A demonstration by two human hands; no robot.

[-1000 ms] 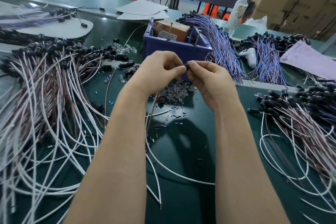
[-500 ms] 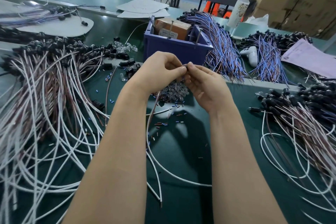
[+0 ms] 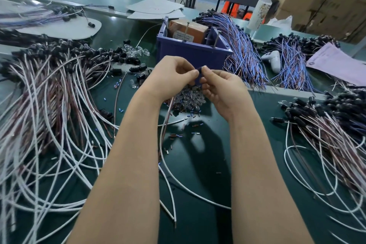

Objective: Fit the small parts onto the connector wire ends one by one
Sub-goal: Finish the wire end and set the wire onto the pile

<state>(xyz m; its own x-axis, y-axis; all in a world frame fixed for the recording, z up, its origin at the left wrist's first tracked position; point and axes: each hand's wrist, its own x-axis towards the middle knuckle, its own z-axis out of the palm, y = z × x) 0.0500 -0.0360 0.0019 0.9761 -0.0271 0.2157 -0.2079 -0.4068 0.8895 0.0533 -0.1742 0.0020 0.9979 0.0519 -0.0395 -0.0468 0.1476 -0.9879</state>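
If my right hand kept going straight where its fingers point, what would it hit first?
Most likely the left hand: the right hand points up-left at it, both pinching a small dark part. The blue bin sits behind; depth is unclear.

dark green table [image 3: 208, 164], blue bin [image 3: 190, 53], white and brown wires [image 3: 59, 125]

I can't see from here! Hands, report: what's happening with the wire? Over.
Left hand pinching wire. Right hand pinching small dark part beside left fingertips. Clear parts pile just below; nothing blocking.
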